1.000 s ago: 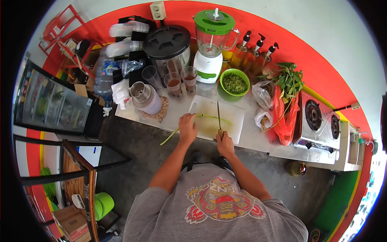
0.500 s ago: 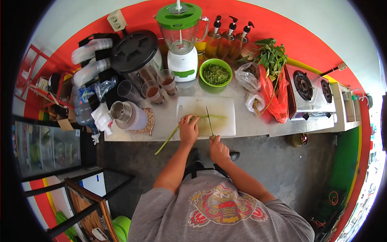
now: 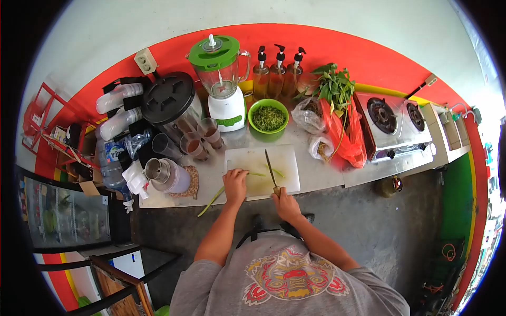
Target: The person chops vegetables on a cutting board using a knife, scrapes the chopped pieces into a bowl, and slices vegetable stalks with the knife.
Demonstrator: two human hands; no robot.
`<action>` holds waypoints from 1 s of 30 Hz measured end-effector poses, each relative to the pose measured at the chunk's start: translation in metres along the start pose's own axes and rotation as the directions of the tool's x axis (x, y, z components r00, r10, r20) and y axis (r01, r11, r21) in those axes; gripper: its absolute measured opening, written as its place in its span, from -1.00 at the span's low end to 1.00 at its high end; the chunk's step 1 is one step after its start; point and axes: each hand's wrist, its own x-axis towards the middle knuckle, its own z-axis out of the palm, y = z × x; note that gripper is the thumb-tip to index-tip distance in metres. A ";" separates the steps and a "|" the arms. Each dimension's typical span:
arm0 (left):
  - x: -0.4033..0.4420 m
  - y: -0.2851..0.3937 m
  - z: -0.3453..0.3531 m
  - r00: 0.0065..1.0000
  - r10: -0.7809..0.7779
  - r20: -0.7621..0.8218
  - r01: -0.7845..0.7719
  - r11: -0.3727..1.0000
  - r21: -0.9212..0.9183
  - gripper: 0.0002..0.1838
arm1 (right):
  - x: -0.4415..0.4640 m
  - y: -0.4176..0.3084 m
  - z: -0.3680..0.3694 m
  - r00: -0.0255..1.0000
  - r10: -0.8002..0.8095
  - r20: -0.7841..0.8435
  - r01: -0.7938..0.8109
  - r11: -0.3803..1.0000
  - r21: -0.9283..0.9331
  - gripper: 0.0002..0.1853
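A white cutting board (image 3: 287, 156) lies at the counter's front edge. My left hand (image 3: 235, 186) is closed around a long green stalk (image 3: 212, 200), at the board's left side. One end of the stalk hangs past the counter's front edge, and the other points right across the board. My right hand (image 3: 287, 205) grips the handle of a knife (image 3: 271, 169), its blade pointing away from me over the board. Around the blade lies a short cut piece of the green stalk (image 3: 279, 173), apart from the longer part.
Behind the board stands a green bowl (image 3: 253, 124) of chopped greens, with a blender (image 3: 224, 108) to its left. Glasses with brown liquid (image 3: 196, 151) and a metal-topped jug (image 3: 174, 179) are at left. Red plastic bag (image 3: 350, 150) and gas stove (image 3: 395, 137) are at right.
The stalk is now in two, with a short piece lying separately on the right. My left hand has shifted left along the stalk. The camera's view has tilted upward.
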 end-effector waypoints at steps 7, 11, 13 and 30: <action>0.027 0.046 0.041 0.910 0.345 0.229 -0.306 0.933 -0.189 -0.71 | -0.015 0.047 -0.033 0.968 0.079 -0.239 -0.032 0.980 0.197 -0.64; 0.045 0.050 0.053 0.917 0.312 0.250 -0.265 0.942 -0.205 -0.74 | -0.019 0.055 -0.039 0.973 0.166 -0.161 -0.115 0.952 0.282 -0.64; 0.049 0.047 0.055 0.912 0.296 0.284 -0.246 0.949 -0.199 -0.76 | -0.021 0.049 -0.037 0.969 0.147 -0.199 -0.105 0.972 0.209 -0.62; -0.017 0.020 0.002 0.991 -0.028 0.132 0.033 0.999 -0.036 -0.72 | 0.001 -0.009 -0.017 0.999 -0.024 0.045 0.027 0.998 -0.064 -0.54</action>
